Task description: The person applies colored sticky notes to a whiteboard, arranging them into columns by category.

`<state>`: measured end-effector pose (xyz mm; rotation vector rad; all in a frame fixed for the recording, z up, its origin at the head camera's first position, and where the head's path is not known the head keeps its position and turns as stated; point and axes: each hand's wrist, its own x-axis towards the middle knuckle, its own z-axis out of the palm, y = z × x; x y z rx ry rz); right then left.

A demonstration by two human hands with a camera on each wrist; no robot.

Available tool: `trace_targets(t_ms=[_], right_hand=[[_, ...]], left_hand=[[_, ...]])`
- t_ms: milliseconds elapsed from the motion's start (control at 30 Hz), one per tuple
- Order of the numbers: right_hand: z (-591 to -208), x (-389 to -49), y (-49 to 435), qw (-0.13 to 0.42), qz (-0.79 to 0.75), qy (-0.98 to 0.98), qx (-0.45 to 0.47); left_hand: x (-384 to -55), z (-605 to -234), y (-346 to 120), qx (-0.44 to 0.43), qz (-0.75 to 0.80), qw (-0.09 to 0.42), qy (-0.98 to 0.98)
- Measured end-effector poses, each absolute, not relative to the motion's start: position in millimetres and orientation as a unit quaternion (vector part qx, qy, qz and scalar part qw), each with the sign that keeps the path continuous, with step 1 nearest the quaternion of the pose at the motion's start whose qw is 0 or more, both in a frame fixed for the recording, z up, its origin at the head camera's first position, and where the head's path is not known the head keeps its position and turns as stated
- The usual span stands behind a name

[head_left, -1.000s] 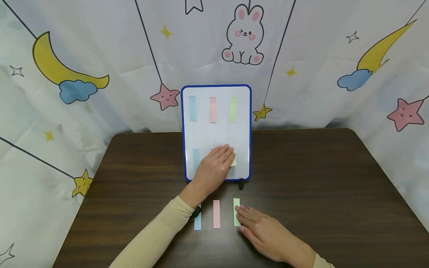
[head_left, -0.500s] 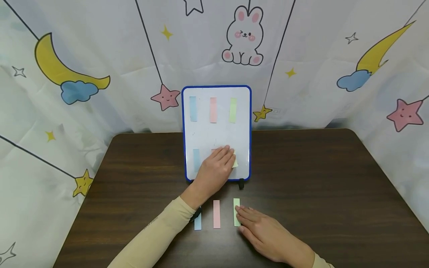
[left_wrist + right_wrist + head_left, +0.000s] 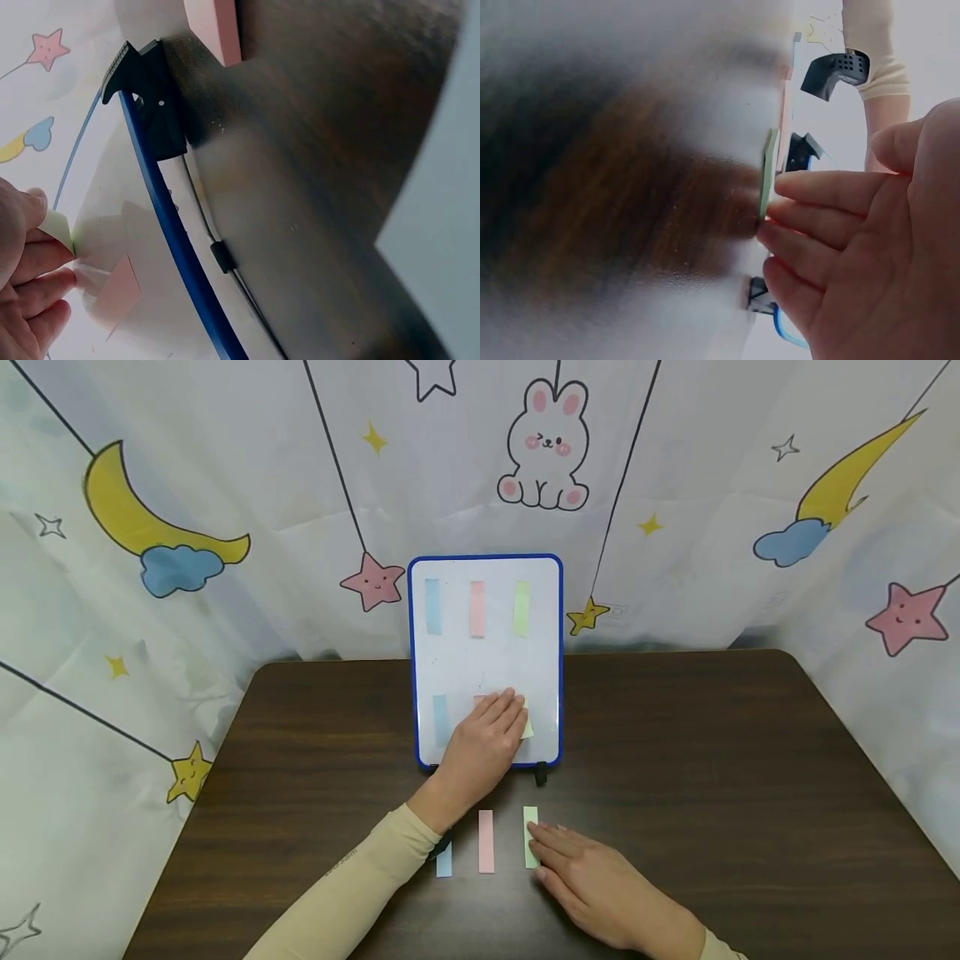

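Note:
My left hand (image 3: 480, 756) is at the lower right of a blue-framed whiteboard (image 3: 487, 668). Between its thumb and fingers it pinches a narrow green sticky note (image 3: 57, 227), whose free corner juts out to the right in the head view. Fingers partly hide a pink sticky note (image 3: 116, 296) on the board; a blue one (image 3: 440, 720) sits left of it. My right hand (image 3: 600, 881) rests on the table, straight fingers touching the edge of a green sticky-note pad (image 3: 530, 852). A pink pad (image 3: 486, 842) and a blue pad (image 3: 445, 865) lie left of that.
Higher on the whiteboard, blue (image 3: 433, 607), pink (image 3: 477, 609) and green (image 3: 521, 608) notes form a row. Black stand feet (image 3: 541, 773) hold up the board on the dark wooden table (image 3: 690, 760). A patterned curtain (image 3: 675, 593) hangs behind.
The free corner of the green note has shifted slightly down and right with my left hand. The right hand stays put. The head view has tilted a little.

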<state>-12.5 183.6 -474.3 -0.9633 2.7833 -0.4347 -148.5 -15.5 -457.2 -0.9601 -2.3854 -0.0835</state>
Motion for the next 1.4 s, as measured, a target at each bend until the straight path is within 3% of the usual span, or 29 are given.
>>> trace_targets(t_ms=[300, 733, 1400], right_hand=[[-474, -18, 187, 0.039, -0.141, 0.934, -0.327], [-472, -63, 192, -0.039, -0.136, 0.947, -0.287], [-472, -82, 190, -0.046, -0.102, 0.957, -0.266]], left_hand=[[-148, -459, -16, -0.36, -0.041, 0.283, -0.888], [-147, -459, -17, -0.358, -0.037, 0.275, -0.892], [-144, -457, -18, -0.358, -0.004, 0.251, -0.899]])
